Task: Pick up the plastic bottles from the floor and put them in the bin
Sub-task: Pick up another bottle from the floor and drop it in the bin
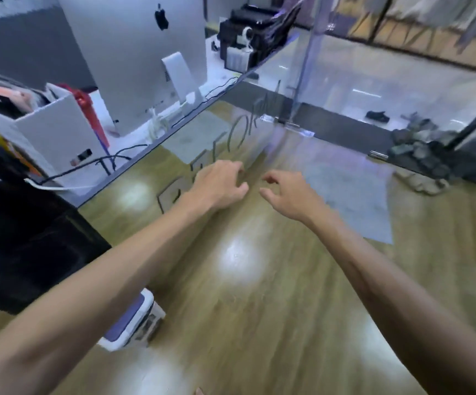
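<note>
Both arms reached out over the wooden floor point(245, 295). The left hand point(217, 185) and right hand point(289, 193) hung close together, fingers loosely curled, grasping nothing. No bottle or bin showed anywhere.

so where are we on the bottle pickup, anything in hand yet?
Nothing looks done from this view: no bottle and no bin are visible. In hand: nothing. The left hand and right hand are both held out over the wooden floor, fingers loosely curled and empty. Left: finding the bottles, picking them up and binning them. The frame is motion-blurred, so the person is probably mid-move.
</note>
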